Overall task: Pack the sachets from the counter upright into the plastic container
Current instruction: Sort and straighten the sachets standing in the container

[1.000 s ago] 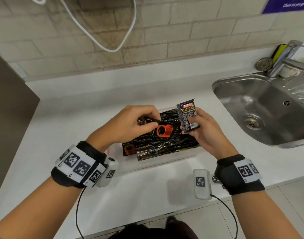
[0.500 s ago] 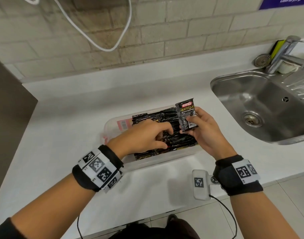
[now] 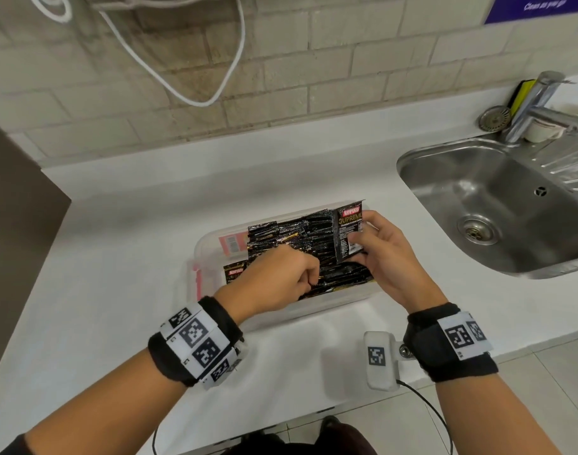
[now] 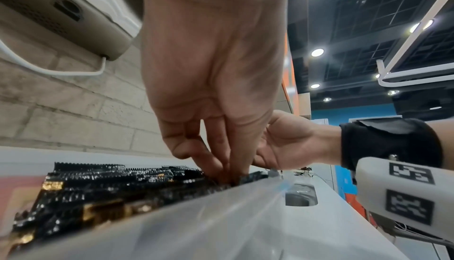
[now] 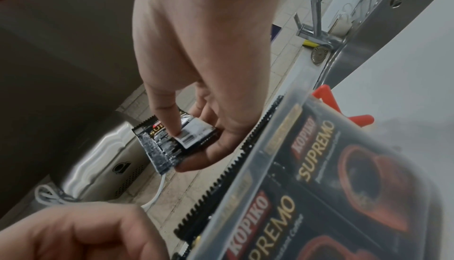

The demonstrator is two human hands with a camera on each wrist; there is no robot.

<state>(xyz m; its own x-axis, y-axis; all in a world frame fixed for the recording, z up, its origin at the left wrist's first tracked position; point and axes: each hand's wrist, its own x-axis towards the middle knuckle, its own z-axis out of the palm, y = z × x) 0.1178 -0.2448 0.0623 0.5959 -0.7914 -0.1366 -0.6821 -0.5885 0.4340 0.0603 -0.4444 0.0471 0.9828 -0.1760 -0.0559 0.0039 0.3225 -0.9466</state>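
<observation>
A clear plastic container (image 3: 205, 239) sits on the white counter (image 3: 117, 244), packed with several black sachets (image 3: 297, 236) standing on edge. My left hand (image 3: 310, 280) is down inside it near the front wall. In the left wrist view, the thumb and fingers of my left hand (image 4: 229, 175) come together on the top edge of a packed sachet (image 4: 253, 177); the fingertips are buried. My right hand (image 3: 360, 234) pinches one black Kopiko Supremo sachet (image 3: 346, 238) upright over the container's right end. The right wrist view shows that sachet (image 5: 164, 145) gripped between thumb and fingers.
A steel sink (image 3: 497, 205) with a tap (image 3: 543, 100) lies to the right, close to the container. A white cable (image 3: 182, 90) hangs on the brick wall behind. A dark panel (image 3: 15, 224) bounds the counter's left side. The counter's front edge is just below my wrists.
My left hand carried a sachet with an orange cup print down into the container and sank among the packed ones. My right hand kept its sachet nearly still.
</observation>
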